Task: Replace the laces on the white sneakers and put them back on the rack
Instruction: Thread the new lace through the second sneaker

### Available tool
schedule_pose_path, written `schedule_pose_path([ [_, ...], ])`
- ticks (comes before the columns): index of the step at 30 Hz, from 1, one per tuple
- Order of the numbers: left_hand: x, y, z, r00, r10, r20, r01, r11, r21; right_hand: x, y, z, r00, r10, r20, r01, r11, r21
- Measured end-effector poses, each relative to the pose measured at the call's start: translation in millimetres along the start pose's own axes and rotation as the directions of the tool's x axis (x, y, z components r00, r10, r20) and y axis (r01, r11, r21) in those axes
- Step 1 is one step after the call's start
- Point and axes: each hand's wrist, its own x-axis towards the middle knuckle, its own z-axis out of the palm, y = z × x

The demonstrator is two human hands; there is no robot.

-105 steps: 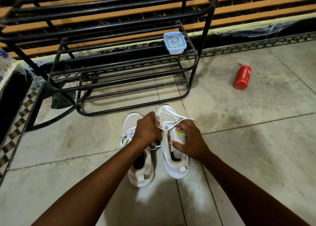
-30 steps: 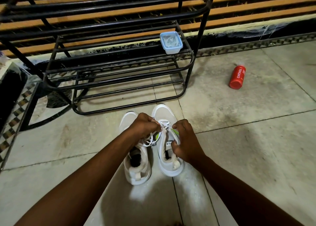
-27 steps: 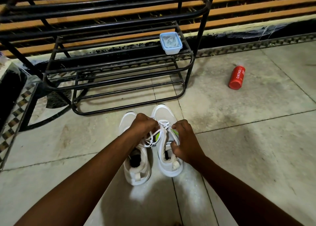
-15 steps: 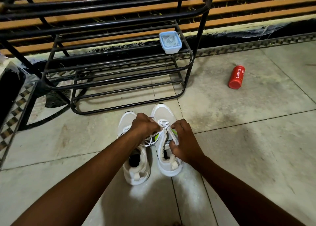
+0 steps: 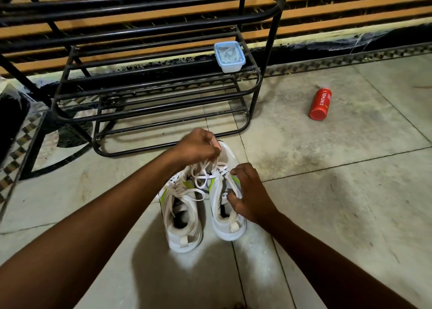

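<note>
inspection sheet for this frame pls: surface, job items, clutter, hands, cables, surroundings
Surface: tiled floor, stained, bare around the shoes.
Job's things: left sneaker and right sneaker side by side on the floor, in front of the black shoe rack; laces loose, untied.
Clutter: red can lying on the floor; blue tub on a rack shelf.
Hands: left hand pinching a lace, pulling up; right hand gripping the right sneaker's collar.
Cables: nothing seen.
Surroundings: wooden slats behind the rack; patterned tile border along the wall.
</note>
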Motion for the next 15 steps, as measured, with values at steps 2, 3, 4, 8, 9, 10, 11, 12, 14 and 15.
schedule_pose_path([
  [2,-8.2,9.9,-8.1,0.986,0.145,-0.077,-0.137,0.986,0.098,2.9,0.2,-3.9,1.0,0.005,0.001,-0.005,0.999,0.054],
  [3,-12.2,13.0,-10.4,0.976,0.188,-0.112,-0.171,0.975,0.144,4.5,-1.7,-6.8,1.0,0.021,-0.013,-0.02,0.996,0.087],
  [4,-16.7,16.5,-12.4,0.964,0.227,-0.139,-0.203,0.964,0.17,7.1,-5.1,-9.8,0.998,0.05,-0.042,-0.044,0.991,0.127],
  [8,-36.9,25.7,-16.8,0.919,0.38,-0.102,-0.376,0.925,0.051,28.5,-33.6,-26.4,0.975,0.189,-0.117,-0.132,0.916,0.379],
  [9,-42.5,27.6,-17.6,0.906,0.412,-0.098,-0.414,0.91,-0.004,35.9,-43.7,-32.1,0.979,0.189,-0.077,-0.132,0.874,0.467],
  [10,-47.3,29.3,-18.5,0.894,0.435,-0.108,-0.443,0.895,-0.06,43.8,-52.7,-37.3,0.984,0.174,-0.037,-0.126,0.828,0.546],
  [11,-50.3,30.4,-19.1,0.882,0.451,-0.137,-0.465,0.879,-0.102,51.0,-59.8,-42.7,0.988,0.154,-0.012,-0.116,0.789,0.603],
  [12,-52.1,30.4,-20.9,0.871,0.457,-0.182,-0.481,0.868,-0.122,58.0,-66.8,-47.9,0.99,0.144,-0.007,-0.106,0.758,0.644],
  [14,-52.4,24.5,-26.4,0.853,0.447,-0.271,-0.493,0.861,-0.13,69.1,-79.7,-57.8,0.989,0.141,-0.036,-0.08,0.729,0.68],
  [15,-51.1,18.5,-29.8,0.851,0.432,-0.3,-0.487,0.863,-0.138,73.5,-82.7,-61.9,0.987,0.146,-0.072,-0.06,0.735,0.676],
])
